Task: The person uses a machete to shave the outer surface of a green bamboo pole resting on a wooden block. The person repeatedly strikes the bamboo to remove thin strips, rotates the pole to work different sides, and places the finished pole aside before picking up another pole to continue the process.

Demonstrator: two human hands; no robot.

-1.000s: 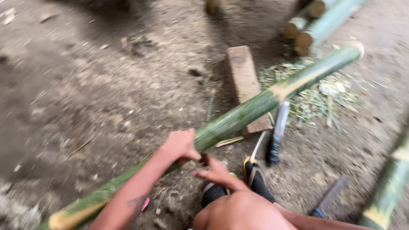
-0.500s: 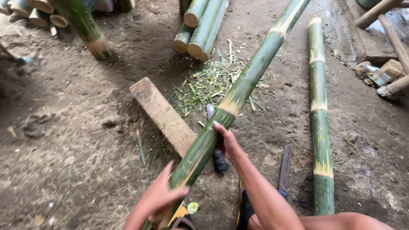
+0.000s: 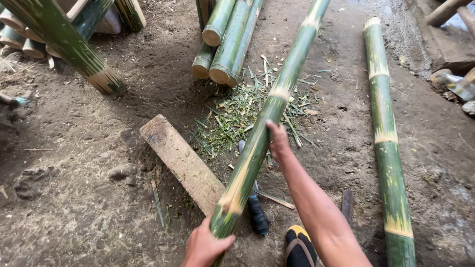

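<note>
A long green bamboo pole (image 3: 277, 99) runs from bottom centre up to the top right, lifted off the dirt floor. My left hand (image 3: 204, 245) grips its near end at the bottom of the view. My right hand (image 3: 277, 141) holds the pole farther up, arm stretched along its right side. Under the pole lies a wooden plank (image 3: 180, 163). A blade with a dark handle (image 3: 257, 213) lies on the ground beside the plank.
Another bamboo pole (image 3: 388, 143) lies on the right. Cut bamboo lengths (image 3: 225, 42) are stacked at top centre, more bamboo (image 3: 64, 42) at top left. Green shavings (image 3: 237, 116) litter the middle. My sandalled foot (image 3: 299, 247) is at the bottom. Timber pieces (image 3: 445, 12) top right.
The view swung and the pole now points up and away. My right hand has slid farther up the pole; my left hand now grips the near end.
</note>
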